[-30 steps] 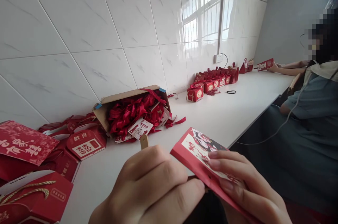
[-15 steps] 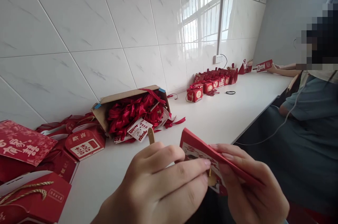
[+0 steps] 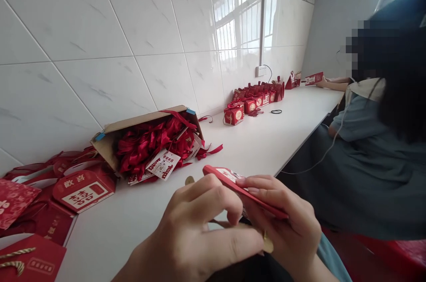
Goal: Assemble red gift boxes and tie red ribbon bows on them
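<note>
Just above the table's near edge, my right hand (image 3: 286, 224) is closed round a flat red packet (image 3: 229, 180) with a printed white panel, now tilted nearly edge-on. My left hand (image 3: 196, 229) is beside it, fingers curled round a thin gold-coloured strip. One rounded end of the gold-coloured strip (image 3: 189, 180) sticks out behind the knuckles. Below the packet, a small gold-coloured disc (image 3: 268, 244) shows between the two hands; whether it belongs to the strip I cannot tell. My fingers hide much of the strip and the packet's underside.
An open cardboard box (image 3: 140, 123) on its side spills red ribbons (image 3: 149, 140) and printed tags (image 3: 163, 164). Red gift boxes (image 3: 83, 193) crowd the left. Small red boxes (image 3: 234, 114) line the wall by a black loop (image 3: 276, 111). A person (image 3: 369, 140) at right holds a red packet.
My view has swung right, so the table things sit farther left. The packet has tipped flatter, and my left fingers have moved from its printed face to below it.
</note>
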`<state>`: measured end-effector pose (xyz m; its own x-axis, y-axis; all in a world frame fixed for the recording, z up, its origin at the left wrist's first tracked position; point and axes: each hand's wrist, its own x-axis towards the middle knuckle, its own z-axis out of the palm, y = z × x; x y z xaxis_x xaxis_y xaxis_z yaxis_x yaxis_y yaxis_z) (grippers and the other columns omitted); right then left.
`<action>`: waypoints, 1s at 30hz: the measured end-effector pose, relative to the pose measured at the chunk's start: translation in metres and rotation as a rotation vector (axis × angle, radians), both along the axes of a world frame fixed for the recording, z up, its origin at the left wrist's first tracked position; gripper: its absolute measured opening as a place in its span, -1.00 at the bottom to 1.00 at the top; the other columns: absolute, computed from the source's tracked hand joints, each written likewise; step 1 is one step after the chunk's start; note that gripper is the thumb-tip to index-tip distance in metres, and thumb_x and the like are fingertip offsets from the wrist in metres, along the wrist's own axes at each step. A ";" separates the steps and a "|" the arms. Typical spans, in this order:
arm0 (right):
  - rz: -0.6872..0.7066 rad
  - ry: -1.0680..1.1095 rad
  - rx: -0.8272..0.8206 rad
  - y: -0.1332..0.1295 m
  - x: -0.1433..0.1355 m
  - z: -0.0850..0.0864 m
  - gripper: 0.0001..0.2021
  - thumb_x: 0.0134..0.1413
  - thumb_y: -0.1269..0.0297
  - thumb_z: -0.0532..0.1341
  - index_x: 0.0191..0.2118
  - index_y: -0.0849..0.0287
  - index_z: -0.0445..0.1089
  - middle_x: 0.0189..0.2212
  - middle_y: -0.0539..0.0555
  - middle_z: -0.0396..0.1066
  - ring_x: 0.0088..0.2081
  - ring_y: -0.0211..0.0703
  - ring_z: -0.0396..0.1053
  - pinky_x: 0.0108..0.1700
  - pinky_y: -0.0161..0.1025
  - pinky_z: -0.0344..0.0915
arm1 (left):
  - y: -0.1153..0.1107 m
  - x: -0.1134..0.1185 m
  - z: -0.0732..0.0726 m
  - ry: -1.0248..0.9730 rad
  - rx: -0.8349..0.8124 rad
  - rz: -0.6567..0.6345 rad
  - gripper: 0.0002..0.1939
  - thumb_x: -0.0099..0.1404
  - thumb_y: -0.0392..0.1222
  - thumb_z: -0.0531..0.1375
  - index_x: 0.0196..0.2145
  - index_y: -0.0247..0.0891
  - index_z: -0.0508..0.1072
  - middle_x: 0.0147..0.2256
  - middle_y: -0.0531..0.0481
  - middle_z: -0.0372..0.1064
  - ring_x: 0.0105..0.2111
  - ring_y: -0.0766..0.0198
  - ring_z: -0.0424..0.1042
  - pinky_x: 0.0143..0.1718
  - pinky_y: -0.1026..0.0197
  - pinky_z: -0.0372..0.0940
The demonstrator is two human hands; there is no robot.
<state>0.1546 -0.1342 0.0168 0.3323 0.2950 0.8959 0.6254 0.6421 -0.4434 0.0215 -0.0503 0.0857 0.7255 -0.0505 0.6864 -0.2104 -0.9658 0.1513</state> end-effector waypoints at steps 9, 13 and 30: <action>-0.036 -0.031 0.024 -0.002 0.003 0.004 -0.80 0.07 0.54 0.17 -0.18 0.20 0.39 -0.26 0.18 0.50 -0.25 -0.09 0.45 -0.25 -0.12 0.43 | 0.002 0.008 -0.001 0.055 -0.044 -0.142 -0.80 0.17 -0.44 0.24 -0.27 -0.22 0.50 -0.35 0.08 0.50 -0.38 0.36 0.36 -0.31 0.33 0.31; -0.062 -0.060 0.021 -0.004 0.004 0.007 -0.82 0.07 0.52 0.16 -0.20 0.19 0.38 -0.28 0.19 0.51 -0.26 -0.07 0.46 -0.28 -0.11 0.44 | 0.001 0.011 0.003 0.080 -0.118 -0.144 -0.89 0.17 -0.39 0.27 -0.37 -0.21 0.51 -0.42 0.09 0.50 -0.41 0.37 0.37 -0.32 0.34 0.32; -0.245 0.126 -0.099 0.011 0.014 -0.003 -0.84 0.05 0.52 0.21 -0.25 0.14 0.38 -0.27 0.06 0.49 -0.24 -0.19 0.46 -0.21 -0.29 0.39 | 0.013 -0.003 0.014 -0.011 0.035 -0.134 -0.87 0.19 -0.36 0.26 -0.29 -0.23 0.52 -0.29 0.03 0.56 -0.16 0.25 0.47 -0.12 0.24 0.37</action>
